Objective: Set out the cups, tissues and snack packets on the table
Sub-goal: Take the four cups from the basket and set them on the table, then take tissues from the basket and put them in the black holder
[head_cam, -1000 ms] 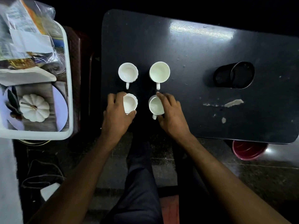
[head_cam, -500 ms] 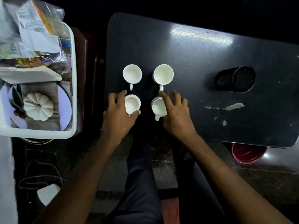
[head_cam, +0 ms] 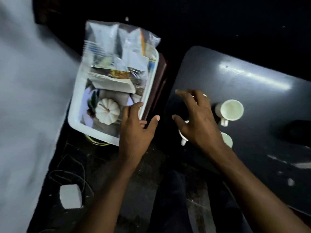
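Note:
Several white cups stand on the black table (head_cam: 252, 91); one cup (head_cam: 231, 110) shows fully, and the others are partly hidden under my right hand (head_cam: 196, 121), which hovers open over them. My left hand (head_cam: 136, 130) is open, fingers spread, over the near right corner of a white tray (head_cam: 75, 108). The tray holds snack packets (head_cam: 117, 46) at its far end, a stack of white tissues (head_cam: 114, 83) in the middle and a white pumpkin ornament (head_cam: 107, 111) near my hand.
A dark brown surface (head_cam: 159, 91) bears the tray between a pale wall (head_cam: 25, 98) and the table. A white adapter (head_cam: 70, 195) with cables lies on the dark floor. My legs show below the table edge.
Both hands let go of the near cups. My left hand moved left to the tray and my right hand lifted open. The view swung left and is blurred.

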